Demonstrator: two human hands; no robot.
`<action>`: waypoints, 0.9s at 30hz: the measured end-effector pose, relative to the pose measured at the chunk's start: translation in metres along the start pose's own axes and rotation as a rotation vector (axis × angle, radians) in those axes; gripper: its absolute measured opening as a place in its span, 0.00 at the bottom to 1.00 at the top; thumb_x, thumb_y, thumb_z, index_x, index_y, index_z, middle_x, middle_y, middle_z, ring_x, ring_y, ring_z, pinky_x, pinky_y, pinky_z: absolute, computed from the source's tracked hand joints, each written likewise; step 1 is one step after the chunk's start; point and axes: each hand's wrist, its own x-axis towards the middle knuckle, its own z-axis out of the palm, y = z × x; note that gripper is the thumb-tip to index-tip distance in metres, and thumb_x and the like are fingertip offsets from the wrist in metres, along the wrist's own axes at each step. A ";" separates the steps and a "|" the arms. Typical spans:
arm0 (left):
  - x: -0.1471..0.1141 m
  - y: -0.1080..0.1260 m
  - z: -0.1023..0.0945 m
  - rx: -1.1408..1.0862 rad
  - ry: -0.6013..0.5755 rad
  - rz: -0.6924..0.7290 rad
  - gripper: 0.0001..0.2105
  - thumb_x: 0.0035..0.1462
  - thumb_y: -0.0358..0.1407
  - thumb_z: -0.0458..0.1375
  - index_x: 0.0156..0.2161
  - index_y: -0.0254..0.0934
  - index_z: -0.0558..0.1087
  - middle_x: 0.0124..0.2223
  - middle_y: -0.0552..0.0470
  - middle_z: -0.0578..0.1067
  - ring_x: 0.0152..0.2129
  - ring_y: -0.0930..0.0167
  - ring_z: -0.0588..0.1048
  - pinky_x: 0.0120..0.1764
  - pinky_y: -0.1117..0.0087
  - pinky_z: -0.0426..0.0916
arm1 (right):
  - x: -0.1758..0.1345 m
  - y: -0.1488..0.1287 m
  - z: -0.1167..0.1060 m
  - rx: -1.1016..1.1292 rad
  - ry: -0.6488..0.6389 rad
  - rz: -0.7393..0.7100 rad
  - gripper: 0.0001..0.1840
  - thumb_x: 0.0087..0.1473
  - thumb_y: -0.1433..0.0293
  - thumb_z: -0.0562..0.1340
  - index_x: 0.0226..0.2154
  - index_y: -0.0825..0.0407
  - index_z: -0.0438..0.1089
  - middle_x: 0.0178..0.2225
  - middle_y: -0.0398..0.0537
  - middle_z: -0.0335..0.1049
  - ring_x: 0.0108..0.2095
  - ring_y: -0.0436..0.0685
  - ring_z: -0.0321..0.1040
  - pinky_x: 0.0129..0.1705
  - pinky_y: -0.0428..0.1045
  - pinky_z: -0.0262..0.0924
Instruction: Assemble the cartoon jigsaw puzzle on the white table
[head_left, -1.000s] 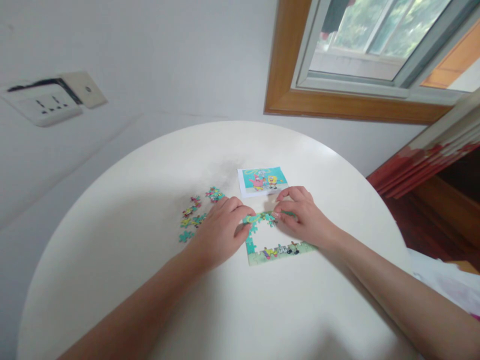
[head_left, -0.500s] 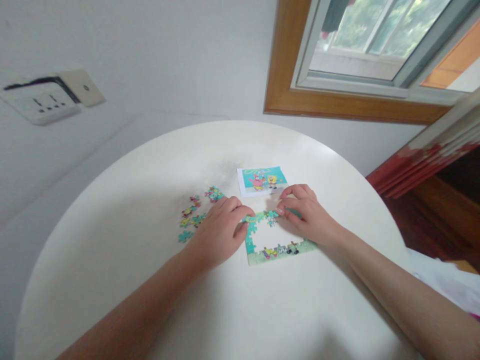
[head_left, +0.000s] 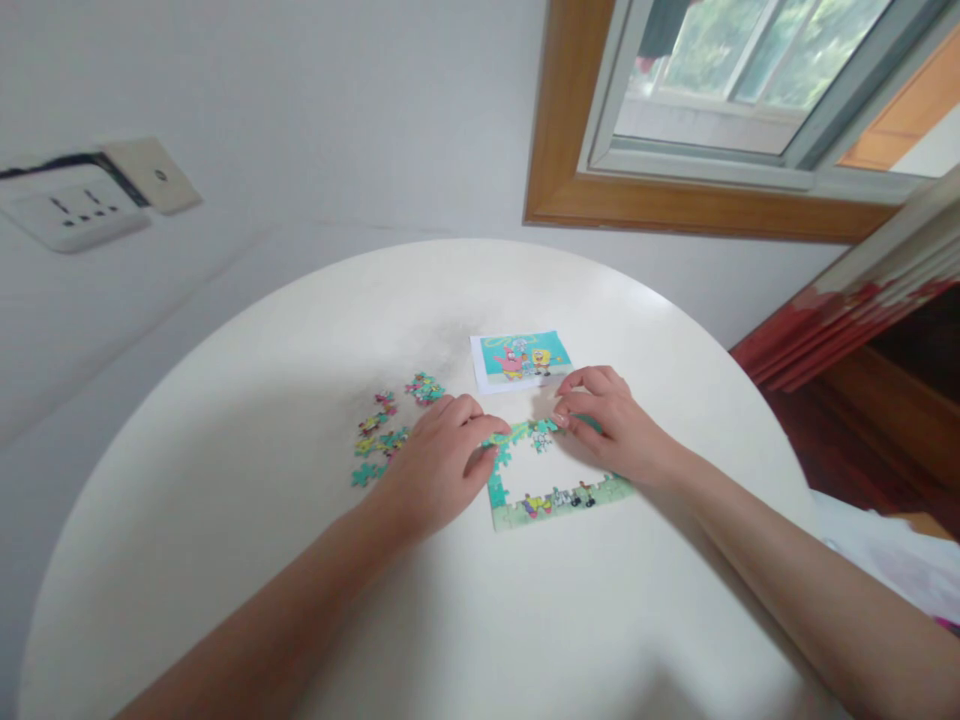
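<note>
A jigsaw puzzle frame point(head_left: 511, 513) lies flat on the white table, joined along its edges, with bare table showing inside. My left hand point(head_left: 442, 460) is curled over its upper left corner, index fingertip and thumb at the border. At the upper right, my right hand point(head_left: 611, 425) has bent fingers and thumb closed at the top border, covering part of it. A piece with a grey-white figure point(head_left: 541, 437) hangs inward from the top border between the hands. Loose jigsaw pieces point(head_left: 367, 474) lie left of my left hand, which partly hides them.
Behind the puzzle lies a reference picture card point(head_left: 517, 360) with cartoon figures. The round white table point(head_left: 247, 450) stands against a wall with a socket point(head_left: 82, 208). A wood-framed window point(head_left: 720, 205) and a red and white curtain point(head_left: 817, 325) are at the right.
The view has shifted slightly. Both hands stay at the puzzle's top border, with barely any visible movement.
</note>
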 end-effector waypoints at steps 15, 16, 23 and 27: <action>0.001 0.001 0.000 -0.005 -0.008 0.001 0.10 0.59 0.30 0.54 0.44 0.37 0.74 0.39 0.48 0.70 0.40 0.65 0.68 0.45 0.60 0.64 | 0.000 -0.003 0.000 0.009 -0.007 -0.021 0.08 0.59 0.71 0.57 0.34 0.49 0.73 0.46 0.51 0.66 0.49 0.61 0.58 0.51 0.59 0.53; 0.001 0.002 0.000 -0.007 -0.009 0.000 0.10 0.59 0.30 0.54 0.44 0.36 0.74 0.39 0.48 0.70 0.40 0.65 0.68 0.45 0.60 0.64 | 0.000 -0.004 0.000 0.010 -0.004 -0.018 0.08 0.59 0.70 0.57 0.34 0.49 0.73 0.46 0.51 0.66 0.49 0.61 0.58 0.50 0.59 0.54; 0.000 0.002 0.000 -0.008 -0.004 0.001 0.10 0.59 0.30 0.54 0.44 0.36 0.74 0.39 0.48 0.70 0.40 0.64 0.68 0.45 0.60 0.64 | 0.000 -0.005 0.001 0.011 0.027 -0.016 0.06 0.56 0.70 0.59 0.33 0.48 0.73 0.44 0.50 0.66 0.48 0.62 0.58 0.49 0.58 0.54; 0.000 0.001 0.000 -0.004 -0.010 -0.004 0.10 0.59 0.30 0.54 0.44 0.36 0.74 0.39 0.47 0.70 0.40 0.64 0.68 0.45 0.60 0.64 | 0.000 -0.006 0.001 0.034 0.033 -0.028 0.06 0.56 0.69 0.60 0.33 0.49 0.74 0.43 0.50 0.67 0.48 0.62 0.58 0.50 0.59 0.53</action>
